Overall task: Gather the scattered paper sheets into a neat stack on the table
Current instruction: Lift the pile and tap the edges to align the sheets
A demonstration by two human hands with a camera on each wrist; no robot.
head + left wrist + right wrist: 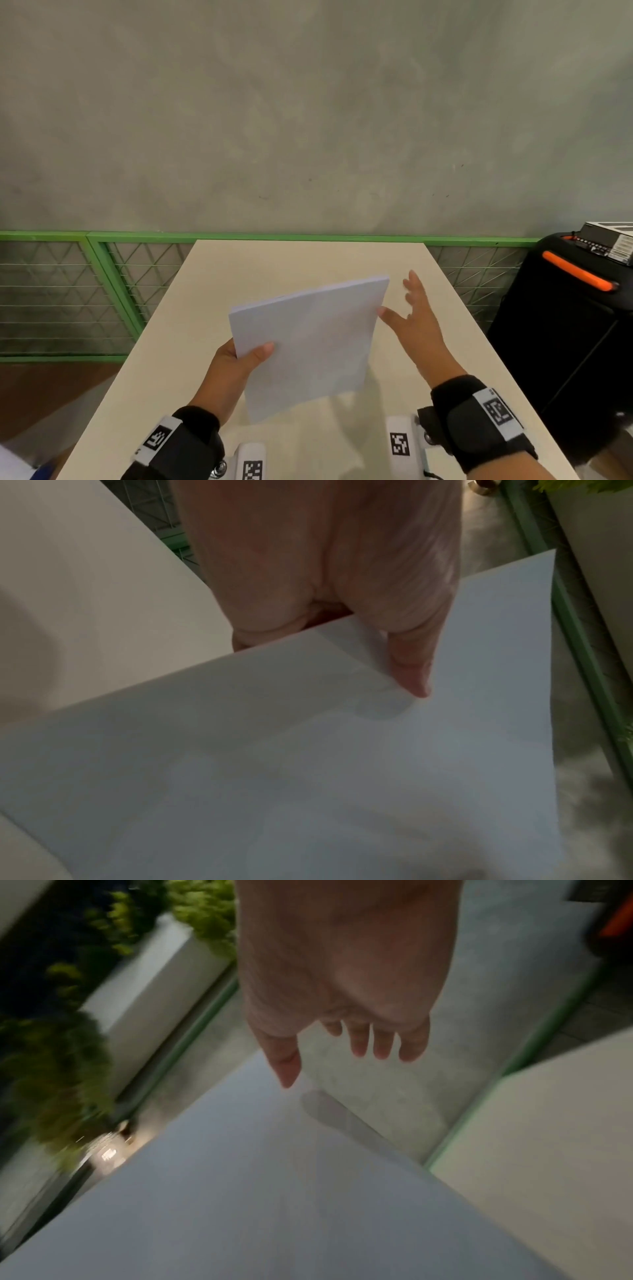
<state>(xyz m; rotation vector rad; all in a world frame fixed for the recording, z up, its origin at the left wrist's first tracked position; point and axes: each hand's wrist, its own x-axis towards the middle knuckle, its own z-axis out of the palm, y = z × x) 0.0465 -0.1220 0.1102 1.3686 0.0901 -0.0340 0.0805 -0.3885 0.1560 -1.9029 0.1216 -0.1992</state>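
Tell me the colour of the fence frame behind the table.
Green fence frame, best in the head view.

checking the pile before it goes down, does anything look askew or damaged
Nothing stands out. The paper stack looks flat with edges lined up, pinched at one corner by the left hand and tilted above the table. The right hand is open beside it.

You face a grey concrete wall (pixel 308 113); green mesh fence (pixel 102 284) runs behind the beige worktop (pixel 274 260); black case (pixel 565 325) far right.
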